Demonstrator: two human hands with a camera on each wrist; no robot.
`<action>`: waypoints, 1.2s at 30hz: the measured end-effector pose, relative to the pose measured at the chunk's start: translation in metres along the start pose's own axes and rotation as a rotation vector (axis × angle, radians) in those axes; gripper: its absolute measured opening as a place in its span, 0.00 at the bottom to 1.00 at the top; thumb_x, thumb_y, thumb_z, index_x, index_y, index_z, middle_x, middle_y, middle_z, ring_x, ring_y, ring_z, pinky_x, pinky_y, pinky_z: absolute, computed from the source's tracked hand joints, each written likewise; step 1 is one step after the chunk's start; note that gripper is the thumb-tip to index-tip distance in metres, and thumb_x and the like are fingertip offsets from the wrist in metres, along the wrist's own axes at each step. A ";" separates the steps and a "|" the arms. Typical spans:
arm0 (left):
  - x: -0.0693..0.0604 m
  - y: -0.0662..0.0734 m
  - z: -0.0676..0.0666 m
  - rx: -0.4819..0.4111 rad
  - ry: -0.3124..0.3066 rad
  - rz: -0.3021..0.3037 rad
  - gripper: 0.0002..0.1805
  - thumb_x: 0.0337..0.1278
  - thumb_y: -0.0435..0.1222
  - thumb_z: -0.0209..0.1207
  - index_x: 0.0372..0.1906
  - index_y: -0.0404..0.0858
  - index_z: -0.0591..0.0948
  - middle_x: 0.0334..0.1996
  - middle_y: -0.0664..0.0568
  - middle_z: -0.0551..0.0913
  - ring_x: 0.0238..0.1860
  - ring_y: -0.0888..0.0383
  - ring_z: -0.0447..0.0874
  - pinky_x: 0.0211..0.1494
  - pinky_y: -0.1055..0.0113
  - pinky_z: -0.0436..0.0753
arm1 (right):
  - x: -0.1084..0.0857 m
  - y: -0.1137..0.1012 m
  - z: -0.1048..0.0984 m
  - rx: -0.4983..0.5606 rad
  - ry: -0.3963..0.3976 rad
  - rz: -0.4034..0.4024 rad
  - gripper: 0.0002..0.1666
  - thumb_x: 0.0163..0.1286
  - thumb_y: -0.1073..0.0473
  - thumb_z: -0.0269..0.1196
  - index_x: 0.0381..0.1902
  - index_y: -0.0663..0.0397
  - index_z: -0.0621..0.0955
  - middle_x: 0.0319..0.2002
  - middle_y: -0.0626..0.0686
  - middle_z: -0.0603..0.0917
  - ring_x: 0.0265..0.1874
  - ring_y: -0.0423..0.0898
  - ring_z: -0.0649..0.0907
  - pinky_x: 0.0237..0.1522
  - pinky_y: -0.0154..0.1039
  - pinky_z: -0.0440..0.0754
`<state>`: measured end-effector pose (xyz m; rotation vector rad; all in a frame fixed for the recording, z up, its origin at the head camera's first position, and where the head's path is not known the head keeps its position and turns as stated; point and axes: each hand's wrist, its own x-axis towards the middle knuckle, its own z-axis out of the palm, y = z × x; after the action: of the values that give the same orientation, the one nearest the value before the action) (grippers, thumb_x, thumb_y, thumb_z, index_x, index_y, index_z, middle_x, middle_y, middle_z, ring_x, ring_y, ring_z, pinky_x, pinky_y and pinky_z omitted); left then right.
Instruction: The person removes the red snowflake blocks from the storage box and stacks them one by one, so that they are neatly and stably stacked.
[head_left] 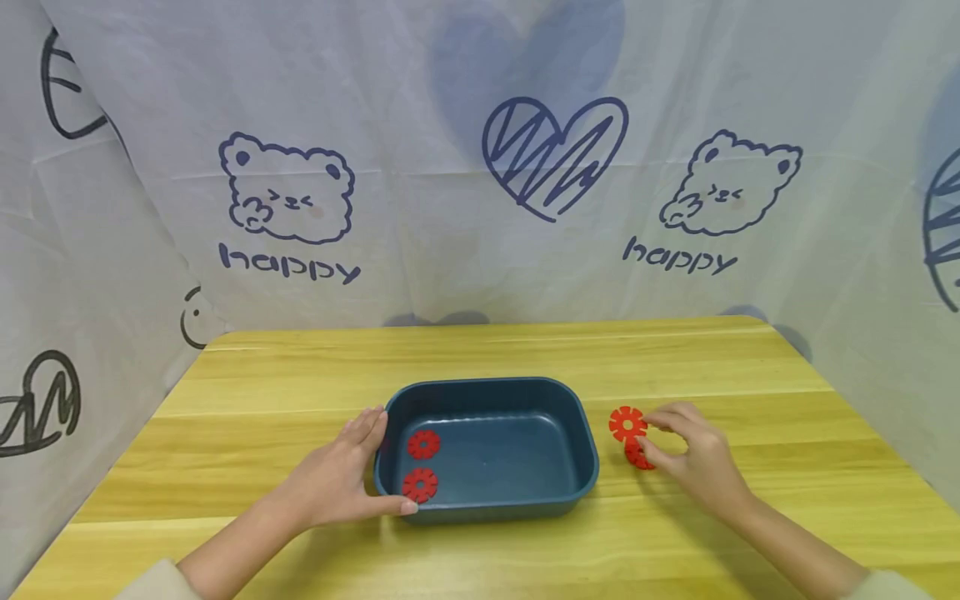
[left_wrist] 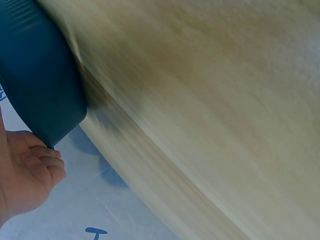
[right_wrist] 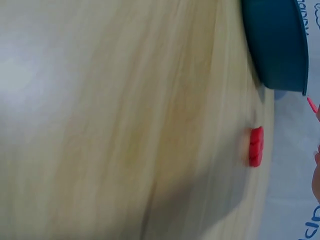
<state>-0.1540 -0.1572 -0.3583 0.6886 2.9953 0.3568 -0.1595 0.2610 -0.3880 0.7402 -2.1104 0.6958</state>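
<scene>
A dark teal rectangular tub [head_left: 487, 510] sits on the table, and two red slotted discs [head_left: 420, 484] lie inside it, near its left end. My left hand [head_left: 341, 475] holds the tub's left end, with the thumb on the near rim; in the left wrist view, the fingers of this hand [left_wrist: 32, 170] curl at the rim. Right of the tub, my right hand [head_left: 697, 454] pinches a red slotted disc [head_left: 619, 427] above the table. Just under it is a small stack of red discs [right_wrist: 256, 146]. Only the fingertips show in the right wrist view.
The wooden table [head_left: 300, 367] has its far edge against a pale cloth backdrop [head_left: 420, 250] printed with bears and hearts. More cloth hangs along the left and right sides.
</scene>
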 end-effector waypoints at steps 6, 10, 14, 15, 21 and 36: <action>-0.001 0.001 -0.002 -0.001 0.000 -0.001 0.64 0.35 0.71 0.57 0.68 0.27 0.58 0.70 0.35 0.56 0.67 0.33 0.58 0.54 0.40 0.74 | -0.009 0.004 -0.005 -0.010 0.006 0.078 0.18 0.31 0.78 0.71 0.27 0.67 0.83 0.26 0.54 0.82 0.25 0.42 0.78 0.35 0.17 0.74; -0.001 0.001 -0.002 -0.003 -0.003 -0.004 0.64 0.34 0.71 0.57 0.68 0.27 0.58 0.70 0.35 0.56 0.67 0.33 0.58 0.53 0.40 0.74 | -0.016 0.007 -0.005 -0.015 -0.009 0.118 0.17 0.31 0.77 0.71 0.26 0.66 0.83 0.24 0.54 0.82 0.25 0.37 0.76 0.32 0.17 0.73; 0.000 0.001 -0.002 -0.003 -0.003 -0.006 0.64 0.34 0.72 0.57 0.68 0.27 0.58 0.70 0.35 0.56 0.67 0.32 0.58 0.53 0.40 0.74 | -0.021 0.007 -0.005 -0.016 -0.026 0.156 0.17 0.32 0.78 0.71 0.25 0.66 0.82 0.23 0.53 0.81 0.24 0.36 0.75 0.30 0.18 0.73; 0.000 0.001 -0.002 -0.002 -0.003 -0.006 0.64 0.34 0.72 0.57 0.69 0.27 0.57 0.70 0.35 0.56 0.67 0.32 0.58 0.53 0.40 0.74 | -0.022 0.007 -0.005 -0.013 -0.029 0.169 0.17 0.32 0.78 0.71 0.25 0.66 0.82 0.22 0.52 0.81 0.23 0.36 0.75 0.29 0.18 0.73; 0.000 0.001 -0.002 -0.002 -0.011 -0.008 0.64 0.34 0.72 0.57 0.69 0.28 0.57 0.70 0.35 0.55 0.67 0.33 0.58 0.54 0.40 0.73 | -0.029 0.008 -0.005 0.010 -0.082 0.320 0.13 0.37 0.78 0.70 0.25 0.66 0.82 0.21 0.50 0.80 0.22 0.31 0.74 0.25 0.19 0.74; -0.001 0.000 -0.002 -0.004 -0.008 -0.004 0.64 0.34 0.72 0.57 0.69 0.28 0.57 0.70 0.36 0.55 0.68 0.34 0.57 0.54 0.40 0.74 | -0.038 0.011 -0.006 0.082 -0.223 0.641 0.08 0.49 0.72 0.69 0.30 0.66 0.83 0.25 0.52 0.83 0.23 0.26 0.74 0.25 0.25 0.76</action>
<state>-0.1535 -0.1576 -0.3562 0.6826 2.9869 0.3587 -0.1441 0.2832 -0.4176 0.1670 -2.5604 1.0794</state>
